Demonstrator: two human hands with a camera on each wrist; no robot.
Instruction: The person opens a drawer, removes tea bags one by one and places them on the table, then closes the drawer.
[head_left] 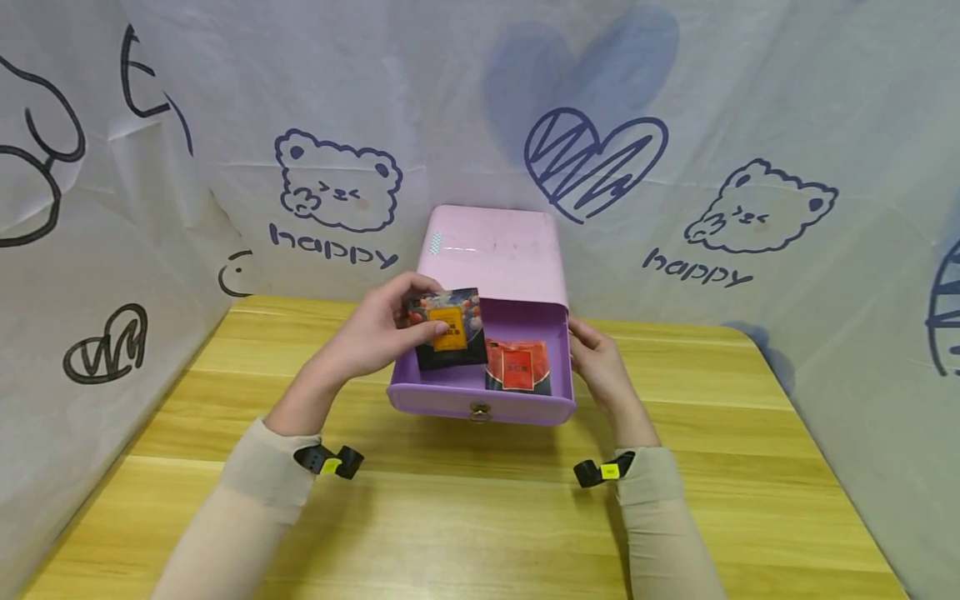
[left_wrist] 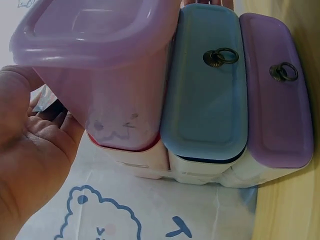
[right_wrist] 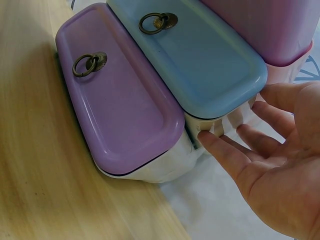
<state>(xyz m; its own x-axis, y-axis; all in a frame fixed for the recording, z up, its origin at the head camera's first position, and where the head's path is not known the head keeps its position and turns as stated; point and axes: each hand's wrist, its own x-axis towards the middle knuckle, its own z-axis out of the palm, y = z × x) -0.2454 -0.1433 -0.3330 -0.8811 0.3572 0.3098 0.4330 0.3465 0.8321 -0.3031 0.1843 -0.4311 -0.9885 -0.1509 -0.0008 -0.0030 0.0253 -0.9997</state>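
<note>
In the head view my left hand (head_left: 375, 329) pinches a dark packet with a yellow label (head_left: 452, 340), thumb in front, above the left part of an open purple drawer (head_left: 480, 402). Lying in that drawer on the right is a red packet (head_left: 517, 368). The drawer juts out of the top of a pink drawer cabinet (head_left: 491, 250). My right hand (head_left: 603, 367) is at the cabinet's right side. In the right wrist view its extended fingers (right_wrist: 220, 147) touch the cabinet's side near the blue drawer (right_wrist: 200, 65).
Below the open drawer, the left wrist view shows a closed blue drawer (left_wrist: 202, 100) and a closed purple drawer (left_wrist: 277, 110), each with a ring pull. The cabinet stands on a wooden table (head_left: 450, 517), near a white cloth backdrop (head_left: 465, 100) with drawings.
</note>
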